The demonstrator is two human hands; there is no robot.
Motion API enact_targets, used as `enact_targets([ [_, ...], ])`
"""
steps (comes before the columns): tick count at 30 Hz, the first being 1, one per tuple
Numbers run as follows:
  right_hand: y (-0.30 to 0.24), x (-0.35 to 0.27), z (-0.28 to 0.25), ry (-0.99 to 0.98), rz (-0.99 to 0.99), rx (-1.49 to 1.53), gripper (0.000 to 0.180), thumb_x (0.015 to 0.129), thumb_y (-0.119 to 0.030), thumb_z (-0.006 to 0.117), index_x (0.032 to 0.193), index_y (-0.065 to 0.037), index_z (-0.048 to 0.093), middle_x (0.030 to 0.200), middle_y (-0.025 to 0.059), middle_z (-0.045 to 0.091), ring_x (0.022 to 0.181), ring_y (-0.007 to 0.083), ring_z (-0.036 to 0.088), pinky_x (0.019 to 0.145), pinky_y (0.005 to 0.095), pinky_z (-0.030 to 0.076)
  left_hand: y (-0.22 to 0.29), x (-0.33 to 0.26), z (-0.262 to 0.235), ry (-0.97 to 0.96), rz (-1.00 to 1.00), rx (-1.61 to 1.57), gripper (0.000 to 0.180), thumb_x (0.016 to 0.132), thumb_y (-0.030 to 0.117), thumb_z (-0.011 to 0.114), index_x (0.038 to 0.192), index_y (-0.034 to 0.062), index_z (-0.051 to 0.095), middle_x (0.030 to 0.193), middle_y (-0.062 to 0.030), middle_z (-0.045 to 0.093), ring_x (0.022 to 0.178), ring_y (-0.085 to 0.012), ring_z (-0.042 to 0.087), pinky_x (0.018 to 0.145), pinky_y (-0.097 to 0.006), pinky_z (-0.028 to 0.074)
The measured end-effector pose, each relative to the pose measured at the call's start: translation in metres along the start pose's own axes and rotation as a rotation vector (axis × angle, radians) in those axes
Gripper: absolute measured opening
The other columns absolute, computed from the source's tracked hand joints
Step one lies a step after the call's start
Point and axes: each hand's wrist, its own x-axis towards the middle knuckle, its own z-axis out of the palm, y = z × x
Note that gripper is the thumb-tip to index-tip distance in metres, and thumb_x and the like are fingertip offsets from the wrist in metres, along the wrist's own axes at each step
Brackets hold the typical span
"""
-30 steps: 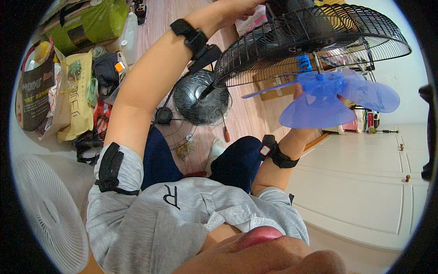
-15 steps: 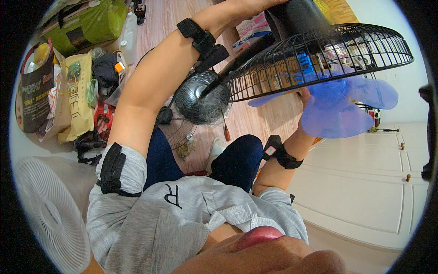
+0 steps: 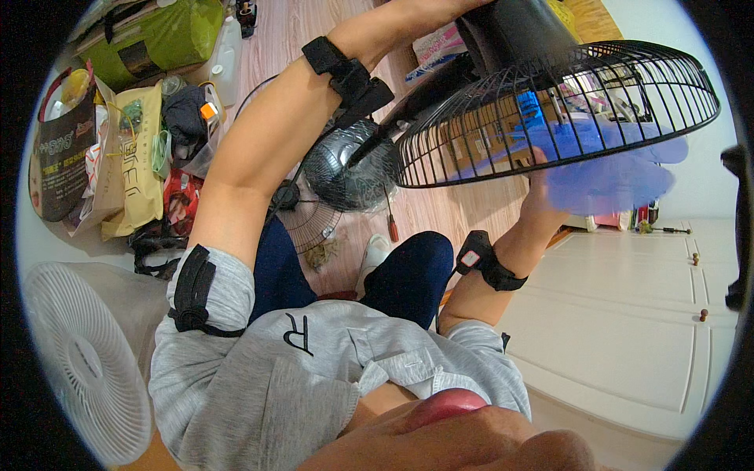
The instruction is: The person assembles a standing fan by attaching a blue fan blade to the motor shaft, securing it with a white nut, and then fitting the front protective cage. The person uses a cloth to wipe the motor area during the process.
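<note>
A black fan grille [image 3: 463,157], shaped like a shallow wire bowl, is joined to a dark motor housing [image 3: 514,35]. My left hand [image 3: 446,9] holds the housing at the top edge, its fingertips cut off by the frame. My right hand [image 3: 542,188] is closed on a translucent blue fan blade [image 3: 609,184], with a finger showing through the grille wires. The blade is smeared by motion and lies partly inside the grille, its upper part behind the wires. A dark pole slants from the housing down to a round, shiny, plastic-wrapped base [image 3: 349,169].
A loose wire grille [image 3: 310,228] and a red-handled screwdriver [image 3: 392,228] lie on the floor by my legs. Bags [image 3: 133,173], a green case [image 3: 149,47] and a plastic jug [image 3: 226,63] crowd the left. A white fan [image 3: 94,365] stands lower left; white cabinets [image 3: 620,306] are at right.
My right hand has raised the blue blade up into the grille. The grille has tilted a little, showing more of its open wire side. My left hand stays on the housing.
</note>
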Motion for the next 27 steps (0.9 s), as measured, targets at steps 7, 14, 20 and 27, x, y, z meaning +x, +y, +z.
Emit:
enact_targets([
  [7, -0.018, 0.008, 0.009, -0.065, -0.053, 0.124, 0.084, 0.075, -0.012, 0.094, 0.142, 0.001, 0.045, 0.128, 0.0136, 0.059, 0.112, 0.0252, 0.059, 0.098, 0.0383, 0.051, 0.002, -0.003, -0.004, 0.087, -0.062, 0.069, 0.073, 0.097, 0.056, 0.068, 0.141, -0.0019, 0.054, 0.13, -0.0079, 0.062, 0.121, -0.0183, 0.054, 0.104, -0.034, 0.044],
  [14, -0.004, 0.018, 0.014, -0.048, 0.038, 0.222, 0.104, 0.072, -0.038, 0.097, 0.149, 0.001, 0.039, 0.133, 0.0149, 0.057, 0.115, 0.0229, 0.058, 0.096, 0.0361, 0.05, 0.009, -0.006, 0.014, 0.078, -0.074, 0.105, 0.074, 0.096, 0.058, 0.068, 0.136, -0.0035, 0.055, 0.124, -0.0077, 0.062, 0.116, -0.0186, 0.055, 0.101, -0.035, 0.045],
  [20, -0.008, 0.02, 0.004, -0.128, 0.222, 0.298, 0.107, 0.083, -0.033, 0.089, 0.162, -0.004, 0.023, 0.147, 0.0192, 0.047, 0.12, 0.0269, 0.057, 0.1, 0.0381, 0.05, 0.007, -0.007, 0.012, 0.084, -0.115, 0.135, 0.076, 0.096, 0.059, 0.067, 0.137, -0.0043, 0.055, 0.125, -0.0093, 0.063, 0.117, -0.0187, 0.055, 0.102, -0.034, 0.045],
  [27, -0.021, 0.01, -0.002, -0.12, 0.123, 0.304, 0.119, 0.07, -0.005, 0.094, 0.164, -0.007, 0.022, 0.155, 0.0157, 0.036, 0.123, 0.0297, 0.053, 0.096, 0.0397, 0.055, 0.008, -0.01, 0.009, 0.091, -0.176, 0.193, 0.086, 0.095, 0.064, 0.066, 0.145, -0.0039, 0.048, 0.136, -0.0125, 0.061, 0.125, -0.0217, 0.055, 0.105, -0.035, 0.044],
])
